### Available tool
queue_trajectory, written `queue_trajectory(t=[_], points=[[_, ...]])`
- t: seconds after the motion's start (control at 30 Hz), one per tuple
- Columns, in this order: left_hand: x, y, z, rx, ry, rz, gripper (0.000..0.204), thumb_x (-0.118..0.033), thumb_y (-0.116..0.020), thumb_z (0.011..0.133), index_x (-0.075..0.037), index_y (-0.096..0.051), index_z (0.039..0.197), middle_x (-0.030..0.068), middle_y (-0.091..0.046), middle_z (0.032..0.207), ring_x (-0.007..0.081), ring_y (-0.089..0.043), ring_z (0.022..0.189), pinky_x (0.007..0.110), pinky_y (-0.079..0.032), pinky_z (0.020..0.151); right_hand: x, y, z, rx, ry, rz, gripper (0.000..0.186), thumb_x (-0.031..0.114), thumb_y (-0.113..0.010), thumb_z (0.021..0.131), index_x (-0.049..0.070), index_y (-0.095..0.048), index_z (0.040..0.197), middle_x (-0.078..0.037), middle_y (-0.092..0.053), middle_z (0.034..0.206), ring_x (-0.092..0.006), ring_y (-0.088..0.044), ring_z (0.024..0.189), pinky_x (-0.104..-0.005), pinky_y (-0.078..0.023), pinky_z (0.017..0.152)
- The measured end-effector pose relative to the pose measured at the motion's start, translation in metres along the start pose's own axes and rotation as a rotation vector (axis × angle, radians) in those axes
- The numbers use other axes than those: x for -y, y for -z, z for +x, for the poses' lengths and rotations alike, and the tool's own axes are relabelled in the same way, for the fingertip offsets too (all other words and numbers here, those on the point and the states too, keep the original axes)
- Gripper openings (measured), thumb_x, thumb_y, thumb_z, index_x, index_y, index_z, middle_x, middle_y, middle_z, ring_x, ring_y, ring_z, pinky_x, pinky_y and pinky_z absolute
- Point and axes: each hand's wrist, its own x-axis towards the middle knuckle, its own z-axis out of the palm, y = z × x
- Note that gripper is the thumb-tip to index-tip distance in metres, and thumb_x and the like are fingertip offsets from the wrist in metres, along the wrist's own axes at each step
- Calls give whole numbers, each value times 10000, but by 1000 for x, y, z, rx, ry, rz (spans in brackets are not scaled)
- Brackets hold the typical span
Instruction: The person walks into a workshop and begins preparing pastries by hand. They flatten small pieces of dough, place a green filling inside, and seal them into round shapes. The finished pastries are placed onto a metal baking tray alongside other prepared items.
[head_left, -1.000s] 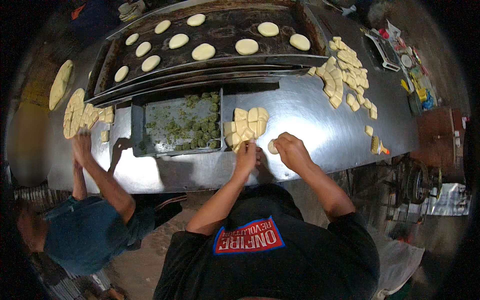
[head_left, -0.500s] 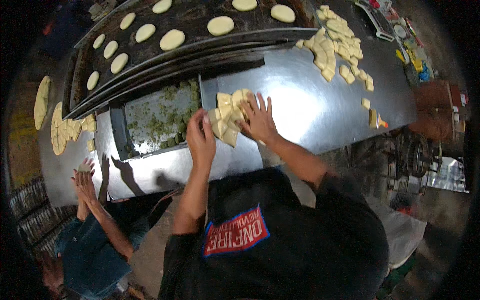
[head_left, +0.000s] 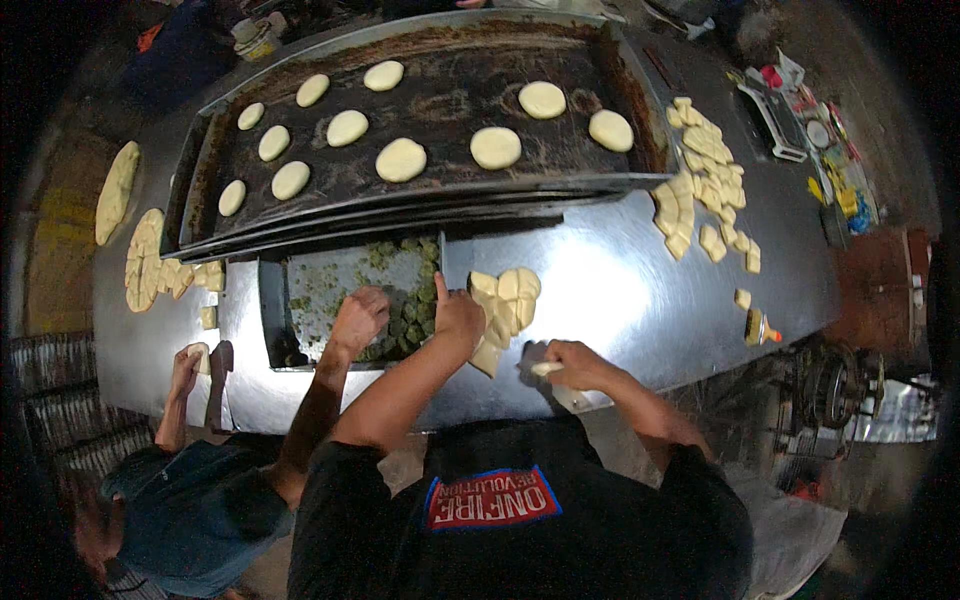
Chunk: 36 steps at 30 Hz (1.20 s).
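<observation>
Plainly lettered red patch (head_left: 494,498); right hand (head_left: 574,366) holding dough (head_left: 546,369).

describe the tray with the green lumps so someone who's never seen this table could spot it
On the metal table, find the large dark baking pan dotted with pale dough rounds. On its near side, beside the person's left hand, sits a smaller grey rectangular tray. What sets it apart is its contents: green lumps and crumbs, where the pan holds only dough rounds.
</observation>
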Motion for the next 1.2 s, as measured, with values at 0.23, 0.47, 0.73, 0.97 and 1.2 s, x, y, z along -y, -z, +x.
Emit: queue_trajectory(t=[0.23,0.47,0.73,0.97,1.2], points=[[38,12,-33,-205,-197,-243,343,-271,-546,888,-50,-615,1142,178,-652,1020,350,-607,1037,608,-189,1092,175,156,14,-377,736,-48,338,103,-628,799,61,-587,1132,-172,-654,999,-360,-641,894,-453,-511,794],[73,81,-98,-660,117,-1059,283,-134,-654,870,13,-570,1096,182,-651,1005,328,-647,898,409,-507,799,194,236,163,-815,487,-603,239,35,-574,836,9,-618,1069,-175,-640,1075,-357,-612,996,-444,-504,843],[67,91,-154,-1363,196,-1851,330,-312,-506,1002,12,-563,1020,94,-617,924,226,-614,850,313,-495,778,253,74,27,-679,985,405,215,82,-673,866,-1,-618,1056,-145,-614,911,-242,-635,797,-315,-512,681],[49,107,-159,-1903,117,-1439,572,-393,-505,987,-50,-355,555,43,-412,542,142,-404,484,288,-344,460,272,-12,13,-1001,1040,601,162,128,-643,903,-1,-561,853,-103,-581,826,-186,-570,709,-305,-455,603],[40,76,-173,-1659,520,-1895,595,-563,-472,949,-58,-442,635,10,-450,618,128,-424,549,280,-350,510,288,-13,24,-529,516,966,564,425,-581,951,44,-513,540,33,-443,499,-62,-404,496,-259,-355,479]])
